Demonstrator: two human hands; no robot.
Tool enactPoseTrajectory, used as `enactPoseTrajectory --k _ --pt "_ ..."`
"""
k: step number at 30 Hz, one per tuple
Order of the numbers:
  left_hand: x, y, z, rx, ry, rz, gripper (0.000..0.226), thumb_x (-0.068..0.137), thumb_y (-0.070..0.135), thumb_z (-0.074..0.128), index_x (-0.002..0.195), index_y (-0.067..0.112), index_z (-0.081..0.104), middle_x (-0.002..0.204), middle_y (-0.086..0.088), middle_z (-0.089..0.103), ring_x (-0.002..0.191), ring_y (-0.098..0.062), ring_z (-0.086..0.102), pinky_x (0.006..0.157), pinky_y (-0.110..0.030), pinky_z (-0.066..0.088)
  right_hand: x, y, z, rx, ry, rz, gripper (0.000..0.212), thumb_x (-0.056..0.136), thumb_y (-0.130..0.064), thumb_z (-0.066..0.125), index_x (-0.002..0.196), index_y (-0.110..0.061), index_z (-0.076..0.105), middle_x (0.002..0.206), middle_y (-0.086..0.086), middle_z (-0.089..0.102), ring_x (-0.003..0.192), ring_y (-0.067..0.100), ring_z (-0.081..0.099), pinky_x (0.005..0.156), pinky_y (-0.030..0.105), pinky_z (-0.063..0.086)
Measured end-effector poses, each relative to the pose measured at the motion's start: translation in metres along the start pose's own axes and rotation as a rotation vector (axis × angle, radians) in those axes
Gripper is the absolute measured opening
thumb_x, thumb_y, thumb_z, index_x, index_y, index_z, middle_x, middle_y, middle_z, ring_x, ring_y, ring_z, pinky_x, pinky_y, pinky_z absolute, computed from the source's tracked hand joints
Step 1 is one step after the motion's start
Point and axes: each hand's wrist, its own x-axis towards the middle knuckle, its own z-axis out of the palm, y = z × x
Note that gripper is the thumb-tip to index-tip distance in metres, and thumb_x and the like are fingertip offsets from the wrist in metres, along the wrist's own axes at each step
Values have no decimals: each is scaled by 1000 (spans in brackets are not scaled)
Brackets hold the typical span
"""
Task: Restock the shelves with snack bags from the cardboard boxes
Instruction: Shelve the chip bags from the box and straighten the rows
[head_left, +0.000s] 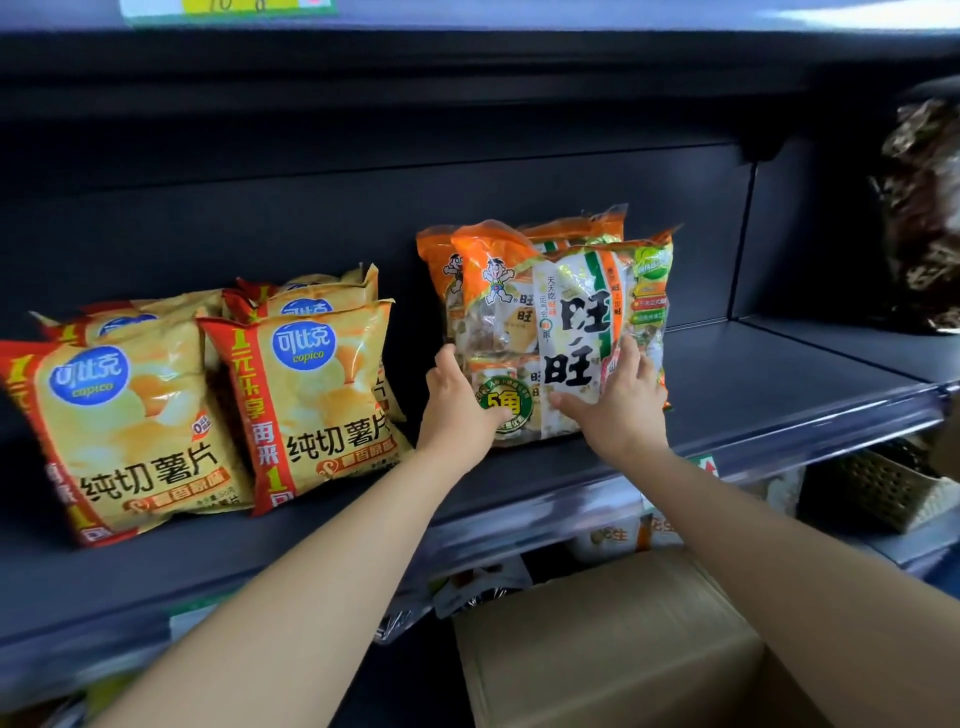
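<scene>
An orange and white rice cracker bag (571, 322) stands upright at the front of a dark shelf (753, 395). My left hand (460, 402) grips its lower left edge. My right hand (621, 400) lies flat on its lower right front. Another bag of the same kind (439, 260) stands behind it, and a third peeks over the top. Below the shelf sits a brown cardboard box (623, 639); its inside is hidden.
Several yellow potato chip bags (306, 395) lean in rows on the left of the same shelf. Bare shelf stretches to the right of the cracker bags. A dark patterned bag (924, 218) sits at the far right. A woven basket (888, 488) is on the lower shelf.
</scene>
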Motion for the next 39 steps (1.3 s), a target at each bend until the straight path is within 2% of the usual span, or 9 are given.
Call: enactPoseTrajectory --k 7,12,17,24,28,30,33,36,39 --pt "-37 -4 -28 174 83 179 74 87 18 67 144 16 20 142 -7 32 119 -22 50 86 -26 42 -30 -30 9 -53 121 -211 70 87 -37 64 143 -10 31 143 11 37 131 32 32 107 40 26" --pt "-46 -21 -57 352 142 151 49 91 17 60 135 16 38 137 -4 36 114 -23 51 82 -30 43 -42 -50 19 -95 43 -217 71 87 -38 63 146 -13 29 150 8 31 134 33 27 109 39 21" --pt "-45 -45 -79 412 147 44 34 92 15 57 125 14 48 129 -5 45 114 -26 51 86 -35 45 -46 -52 16 -98 -91 -172 63 91 -33 60 144 -12 33 149 11 29 132 35 30 111 40 23" --pt "-56 -35 -80 402 111 134 33 93 14 56 126 15 53 130 -2 50 114 -22 53 90 -32 46 -64 -60 3 -125 -103 -310 42 93 -19 54 134 -12 50 136 8 51 126 29 41 103 38 36" --pt "-61 -13 -72 485 -19 269 30 93 8 51 122 15 56 120 -2 56 106 -23 57 88 -35 48 -69 -57 -21 -326 -262 -386 32 84 1 49 110 -5 66 109 16 66 97 34 60 80 42 55" --pt "-61 0 -65 576 -108 325 31 91 2 49 117 16 58 114 -3 58 104 -24 57 87 -38 48 -70 -54 -37 -459 -329 -428 34 82 3 47 108 -7 67 108 16 64 92 34 60 76 40 56" --pt "-56 23 -54 728 -237 370 30 87 -5 48 108 13 61 110 -6 61 98 -28 58 82 -42 52 -67 -49 -64 -611 -356 -472 38 83 3 45 113 -10 64 108 13 64 89 31 59 67 33 46" --pt "-45 51 -50 802 -305 397 35 83 -12 47 108 8 61 107 -12 61 94 -31 60 74 -40 53 -56 -51 -88 -670 -375 -494 41 81 5 44 114 -11 64 107 12 67 92 31 63 66 32 49" --pt "-34 83 -58 840 -372 403 46 79 -16 43 115 9 58 108 -12 60 93 -30 60 67 -37 49 -37 -64 -112 -707 -434 -507 43 81 3 45 117 -12 63 109 11 67 95 31 64 77 35 55"
